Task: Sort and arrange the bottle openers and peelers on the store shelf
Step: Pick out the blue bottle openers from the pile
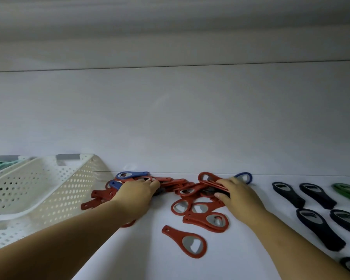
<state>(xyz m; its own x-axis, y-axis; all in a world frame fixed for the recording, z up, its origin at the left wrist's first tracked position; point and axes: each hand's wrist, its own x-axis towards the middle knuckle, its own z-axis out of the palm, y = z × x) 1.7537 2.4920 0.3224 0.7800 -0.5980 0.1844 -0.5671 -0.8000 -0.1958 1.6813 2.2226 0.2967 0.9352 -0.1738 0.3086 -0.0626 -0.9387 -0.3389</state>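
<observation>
Right hand point(238, 196) is clamped round a stack of red openers point(210, 183) at the back of the shelf point(170, 267). Left hand point(136, 194) is dug into the red pile point(192, 218), fingertips hidden, so can't tell if it's got one. Blue openers point(129, 175) poke out behind, black openers point(315, 229) sit in rows off right, white basket point(49, 188) on the left.

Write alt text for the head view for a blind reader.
Two bare hands work in a pile of red and blue bottle openers on a white shelf: the right hand grips a stack of red openers, the left hand reaches into the pile. Dark openers lie in rows at right; a white perforated basket stands at left.
</observation>
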